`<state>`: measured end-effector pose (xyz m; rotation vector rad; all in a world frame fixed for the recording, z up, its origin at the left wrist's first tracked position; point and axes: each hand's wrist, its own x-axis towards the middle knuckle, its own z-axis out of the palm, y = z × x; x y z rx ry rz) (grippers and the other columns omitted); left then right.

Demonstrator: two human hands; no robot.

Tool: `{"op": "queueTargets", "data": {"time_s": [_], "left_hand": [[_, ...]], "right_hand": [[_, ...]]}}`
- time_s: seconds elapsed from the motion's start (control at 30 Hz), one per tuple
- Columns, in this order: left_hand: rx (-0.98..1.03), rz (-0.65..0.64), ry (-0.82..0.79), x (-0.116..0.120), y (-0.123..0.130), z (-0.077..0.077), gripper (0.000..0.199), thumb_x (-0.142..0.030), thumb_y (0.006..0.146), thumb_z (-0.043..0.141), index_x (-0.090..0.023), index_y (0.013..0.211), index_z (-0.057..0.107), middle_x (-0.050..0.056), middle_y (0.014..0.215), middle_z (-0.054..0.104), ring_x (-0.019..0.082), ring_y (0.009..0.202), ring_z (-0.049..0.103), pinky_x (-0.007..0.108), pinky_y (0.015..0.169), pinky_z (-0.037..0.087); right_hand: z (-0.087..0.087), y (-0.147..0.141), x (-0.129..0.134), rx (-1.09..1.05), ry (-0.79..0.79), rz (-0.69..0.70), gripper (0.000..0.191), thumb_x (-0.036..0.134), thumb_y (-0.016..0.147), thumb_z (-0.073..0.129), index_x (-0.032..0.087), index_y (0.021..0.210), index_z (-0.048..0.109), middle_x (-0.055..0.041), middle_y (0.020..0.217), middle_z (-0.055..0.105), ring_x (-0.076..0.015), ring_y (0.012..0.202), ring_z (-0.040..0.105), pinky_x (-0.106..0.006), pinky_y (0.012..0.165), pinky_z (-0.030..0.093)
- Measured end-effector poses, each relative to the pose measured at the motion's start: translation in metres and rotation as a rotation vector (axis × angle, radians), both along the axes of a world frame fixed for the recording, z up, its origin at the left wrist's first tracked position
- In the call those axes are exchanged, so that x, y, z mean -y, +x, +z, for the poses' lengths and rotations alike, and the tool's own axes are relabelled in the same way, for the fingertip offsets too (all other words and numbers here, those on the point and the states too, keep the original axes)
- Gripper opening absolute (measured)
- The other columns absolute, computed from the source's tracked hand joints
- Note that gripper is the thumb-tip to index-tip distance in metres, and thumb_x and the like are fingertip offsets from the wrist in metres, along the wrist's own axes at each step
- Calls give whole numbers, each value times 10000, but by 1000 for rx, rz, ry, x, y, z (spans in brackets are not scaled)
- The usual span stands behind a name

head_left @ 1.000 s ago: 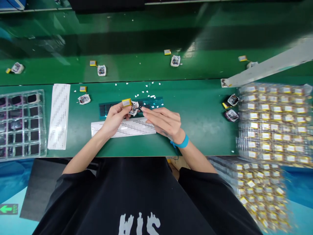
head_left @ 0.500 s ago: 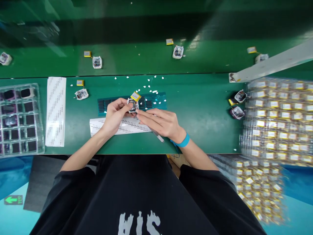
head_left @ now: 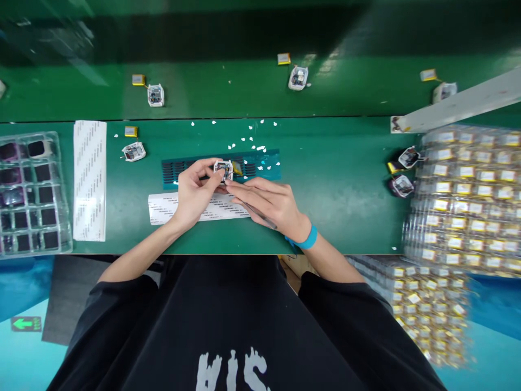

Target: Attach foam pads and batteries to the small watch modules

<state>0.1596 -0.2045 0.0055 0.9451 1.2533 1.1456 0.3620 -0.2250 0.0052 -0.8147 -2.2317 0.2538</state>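
Flipped down beside the small white module (head_left: 223, 170), its yellow battery (head_left: 237, 168) lies flat; left hand (head_left: 194, 191) pinches the module, right hand (head_left: 268, 204) grips tweezers (head_left: 254, 212).

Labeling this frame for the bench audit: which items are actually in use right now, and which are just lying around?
In use:
left hand gripping the small white module
right hand holding thin tweezers to it
yellow battery beside the module

Lying about:
white label strip
clear compartment tray
battery packs
white scraps
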Motion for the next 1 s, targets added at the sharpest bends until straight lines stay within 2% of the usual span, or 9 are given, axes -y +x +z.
{"op": "queueTargets", "data": {"time_s": [0.13, 0.27, 0.47, 0.7, 1.0], "left_hand": [[-49, -19, 47, 3, 0, -6, 357, -407, 831, 886, -213, 1110, 777, -60, 681, 667, 126, 567, 706, 255, 609, 668], [-50, -47, 65, 3, -2, -7, 347, -416, 867, 866, -217, 1137, 774, -56, 701, 673, 115, 527, 695, 259, 615, 678], [-36, -27, 106, 3, -2, -3, 289, -362, 852, 882, -225, 1092, 798, -64, 680, 657, 100, 525, 683, 228, 599, 670], [-92, -55, 137, 4, -4, 1, 268, -360, 889, 856, -231, 1114, 791, -54, 707, 666, 105, 534, 689, 224, 586, 660], [-63, -120, 56, 4, -5, 1, 320, -394, 868, 867, -212, 1115, 775, -62, 681, 638, 122, 503, 699, 237, 542, 647]], "right_hand": [[0, -1, 0, -146, -113, -2, 401, 192, 1044, 663, 259, 1439, 668, -41, 1227, 839, -189, 971, 803, -360, 826, 710], [0, 0, -3, -280, -78, -3, 470, 146, 1017, 685, 285, 1464, 647, -28, 1201, 846, -198, 1012, 814, -369, 853, 710], [-1, -1, -5, -214, -29, 16, 447, 127, 1010, 686, 251, 1439, 661, -44, 1176, 849, -203, 974, 809, -376, 816, 712], [2, 3, -7, -241, -134, 32, 399, 197, 1039, 667, 337, 1412, 692, 10, 1206, 841, -194, 1039, 794, -386, 868, 702], [7, 15, -12, -140, -204, 90, 299, 274, 1052, 674, 320, 1338, 747, 4, 1236, 833, -195, 1062, 764, -385, 875, 685]]}}
